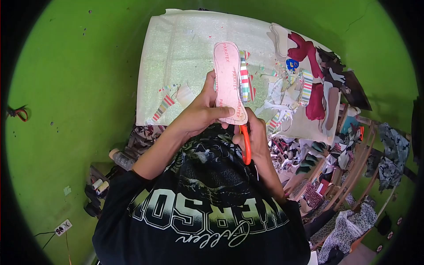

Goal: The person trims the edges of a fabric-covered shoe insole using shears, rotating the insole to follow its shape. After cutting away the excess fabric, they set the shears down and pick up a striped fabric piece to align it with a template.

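Observation:
My left hand grips a pale pink shoe insole printed with red PARATEX lettering, thumb pressed on its lower end. The insole is held up over the near part of the table. Striped fabric in red, white, green and yellow sticks out along its right side. In my right hand is a pair of scissors with an orange handle, close by the insole's lower right edge. The scissor blades are hidden behind the insole and fingers.
The table has a whitish cover. Striped offcuts lie at left; more scraps, a blue round item and dark red pieces lie at right. Pale insoles rest at the back. A wooden rack with fabrics stands right.

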Tool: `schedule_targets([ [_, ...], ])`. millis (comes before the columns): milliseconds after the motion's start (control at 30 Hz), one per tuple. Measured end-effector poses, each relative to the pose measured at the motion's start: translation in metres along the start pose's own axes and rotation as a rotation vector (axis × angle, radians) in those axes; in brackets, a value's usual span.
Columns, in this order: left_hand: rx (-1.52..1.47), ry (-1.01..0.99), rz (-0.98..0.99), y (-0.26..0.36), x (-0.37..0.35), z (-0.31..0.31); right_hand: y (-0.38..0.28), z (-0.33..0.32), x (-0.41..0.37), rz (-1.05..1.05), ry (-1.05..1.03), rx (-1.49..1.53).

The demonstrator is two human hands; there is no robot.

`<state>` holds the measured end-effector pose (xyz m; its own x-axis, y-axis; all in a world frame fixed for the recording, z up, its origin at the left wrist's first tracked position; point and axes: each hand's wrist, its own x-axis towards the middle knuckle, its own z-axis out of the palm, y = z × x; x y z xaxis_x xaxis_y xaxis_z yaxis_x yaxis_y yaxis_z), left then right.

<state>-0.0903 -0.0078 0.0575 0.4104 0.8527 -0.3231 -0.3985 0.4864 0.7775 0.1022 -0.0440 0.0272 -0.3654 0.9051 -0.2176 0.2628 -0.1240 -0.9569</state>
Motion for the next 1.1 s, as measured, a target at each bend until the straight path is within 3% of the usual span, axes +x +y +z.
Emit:
schedule_targets([
  [100, -0.034, -0.017, -0.021, 0.0, 0.0, 0.002, 0.0, 0.002, 0.003, -0.05, -0.012, -0.033],
  [167, -0.028, -0.034, -0.039, 0.0, -0.001, 0.006, -0.001, 0.006, 0.008, -0.232, 0.035, 0.091],
  [267, -0.03, 0.006, -0.068, -0.004, -0.001, 0.003, -0.007, 0.002, 0.008, -0.071, 0.025, 0.042],
  [500, -0.075, 0.041, -0.065, -0.006, -0.005, 0.012, -0.013, 0.001, 0.007, -0.145, 0.035, -0.061],
  [800, -0.142, 0.011, -0.001, -0.01, -0.006, 0.012, -0.006, 0.002, 0.008, -0.056, 0.06, 0.067],
  [900, -0.137, 0.015, 0.084, -0.009, -0.003, 0.009, 0.004, -0.008, 0.007, -0.099, -0.066, 0.051],
  [1000, -0.109, 0.059, 0.166, -0.004, 0.002, 0.002, 0.027, -0.01, 0.006, -0.166, -0.272, 0.313],
  [1100, -0.036, 0.123, 0.191, -0.004, 0.004, -0.004, 0.03, 0.002, -0.004, -0.133, -0.148, 0.536],
])
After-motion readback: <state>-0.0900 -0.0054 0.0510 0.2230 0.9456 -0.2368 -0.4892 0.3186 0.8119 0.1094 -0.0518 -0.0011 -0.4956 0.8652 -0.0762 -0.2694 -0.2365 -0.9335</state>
